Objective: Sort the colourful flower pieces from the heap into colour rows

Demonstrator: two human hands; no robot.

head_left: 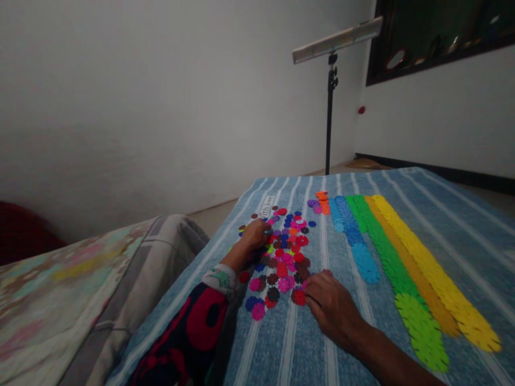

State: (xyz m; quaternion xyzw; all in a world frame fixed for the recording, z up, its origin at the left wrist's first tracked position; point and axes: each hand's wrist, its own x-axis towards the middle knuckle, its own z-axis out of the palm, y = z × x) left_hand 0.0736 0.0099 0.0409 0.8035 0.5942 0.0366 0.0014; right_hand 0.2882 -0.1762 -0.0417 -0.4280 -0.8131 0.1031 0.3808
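Observation:
A loose pile of notched plastic discs [285,258] in red, pink, blue, brown, purple and other colours lies on the striped blue cloth. My left hand [256,237] reaches over the pile's left side, its fingers curled together. A small bluish edge shows at those fingertips, too small to name. At the lower right rim of the pile is my right hand [330,301], fingers bent and drawn together beside a red disc [299,297]. Whatever is between its fingertips is hidden. Right of the pile run overlapping rows of discs: yellow [434,268], amber [422,284], green [386,257], blue [354,230] and a short orange one [322,202].
The striped cloth [454,236] covers the work surface, with printed lettering near its far left. A patterned cover [100,289] drapes something at the left. Behind the far edge stands a black pole [329,123] with a long light bar [338,40]. A white wall rises beyond.

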